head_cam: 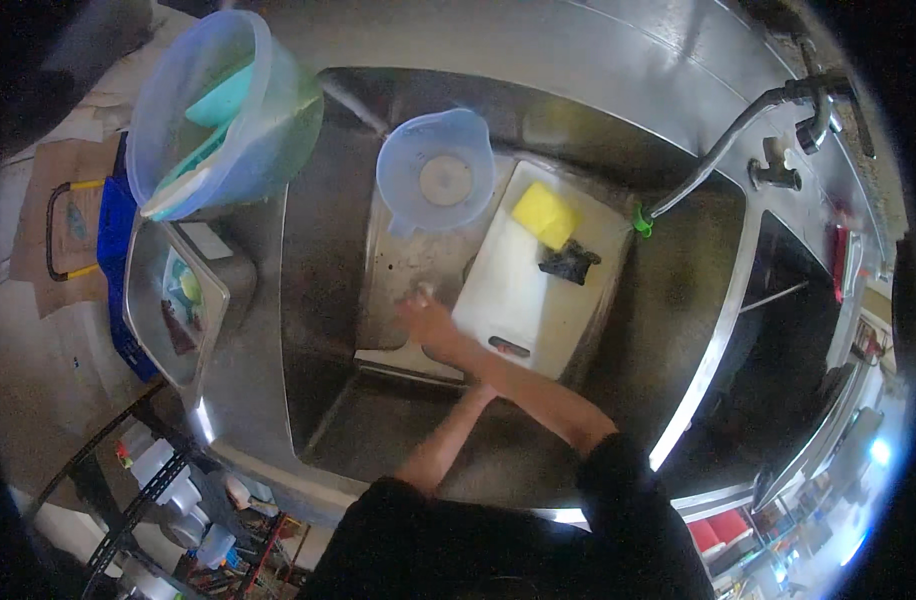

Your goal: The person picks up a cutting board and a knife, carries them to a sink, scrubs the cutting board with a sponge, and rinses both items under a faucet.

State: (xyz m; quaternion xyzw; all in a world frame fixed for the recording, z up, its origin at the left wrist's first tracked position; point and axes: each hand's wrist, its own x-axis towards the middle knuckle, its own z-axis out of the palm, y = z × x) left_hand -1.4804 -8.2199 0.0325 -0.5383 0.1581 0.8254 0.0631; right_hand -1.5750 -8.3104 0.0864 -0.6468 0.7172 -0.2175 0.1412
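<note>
Both my arms reach into a stainless steel sink (pixel 323 262), the right forearm crossing over the left. My right hand (pixel 426 319) is blurred above a pale flat board or tray (pixel 398 262); whether it holds anything is unclear. My left hand (pixel 513 349) is mostly hidden at the near end of a white cutting board (pixel 503 277), with a bit of skin showing through the board's handle slot. Its grip cannot be made out. On the cutting board lie a yellow sponge or cloth (pixel 546 215) and a crumpled black item (pixel 570 262). Beyond my right hand sits a translucent plastic jug (pixel 437 169).
A large translucent bucket (pixel 289 142) holding turquoise utensils stands at the sink's left rim. Nearer is a steel container (pixel 218 300) with items inside. A hose (pixel 728 150) with a green end (pixel 642 220) hangs over the right side. A dark basin (pixel 788 330) lies farther right.
</note>
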